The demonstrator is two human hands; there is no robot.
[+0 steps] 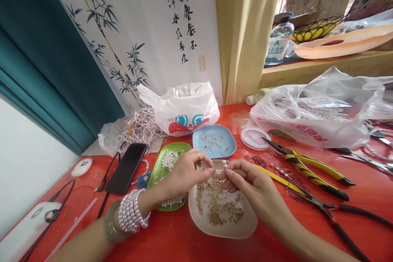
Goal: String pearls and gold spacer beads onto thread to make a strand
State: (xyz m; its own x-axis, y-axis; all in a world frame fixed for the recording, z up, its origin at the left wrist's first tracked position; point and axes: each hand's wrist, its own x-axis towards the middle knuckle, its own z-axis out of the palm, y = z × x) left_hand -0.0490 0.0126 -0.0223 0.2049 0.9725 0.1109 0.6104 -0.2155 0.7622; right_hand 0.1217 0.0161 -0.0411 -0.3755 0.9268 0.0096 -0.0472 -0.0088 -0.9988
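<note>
My left hand (187, 172) and my right hand (245, 182) meet fingertip to fingertip above a white dish (242, 229) of several small gold beads (217, 208). Both hands are closed in a pinch. Between the fingertips of my right hand sits a small white pearl (225, 165); what the left fingers hold is too small to make out. My left wrist wears a pearl bracelet (130, 213) and a green bangle (111, 225). A green dish (161, 163) holding pearls lies under my left hand. A blue dish (227, 141) with small metal findings stands just behind.
Yellow-handled pliers (310, 168) and black-handled pliers (337, 213) lie on the red table to the right. A cord spool (254, 138), a phone (126, 168), strands of pearls (141, 125) and plastic bags (184, 106) stand behind. A window sill with a bottle (278, 43) is at back right.
</note>
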